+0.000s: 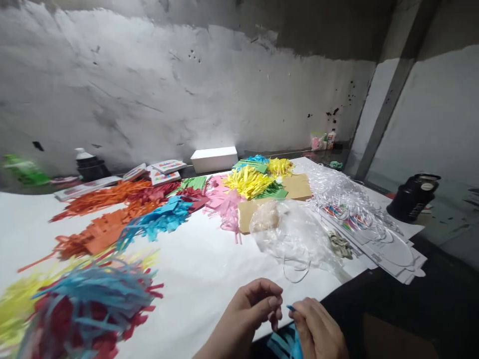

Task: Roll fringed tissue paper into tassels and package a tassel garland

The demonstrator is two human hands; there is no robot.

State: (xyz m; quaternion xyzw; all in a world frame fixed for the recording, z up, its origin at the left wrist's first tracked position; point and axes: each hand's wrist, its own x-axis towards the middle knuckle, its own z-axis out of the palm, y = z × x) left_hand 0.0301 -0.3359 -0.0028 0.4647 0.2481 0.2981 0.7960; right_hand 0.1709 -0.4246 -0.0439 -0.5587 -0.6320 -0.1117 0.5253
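Note:
My right hand grips a blue fringed paper tassel at the front edge of the table. Its twisted blue tip sticks out between thumb and fingers, and the strips hang below. Close to that tip, my left hand has its fingers curled in toward the thumb. Whatever sits between those fingertips, if anything, is too small to make out. A blurred heap of blue and red fringed paper lies at the lower left, with yellow strips beside it.
White paper covers the table. Orange fringes, a blue fringe, pink fringes and yellow fringes lie across it. Clear plastic bag, white string, black flask and white box stand or lie beyond.

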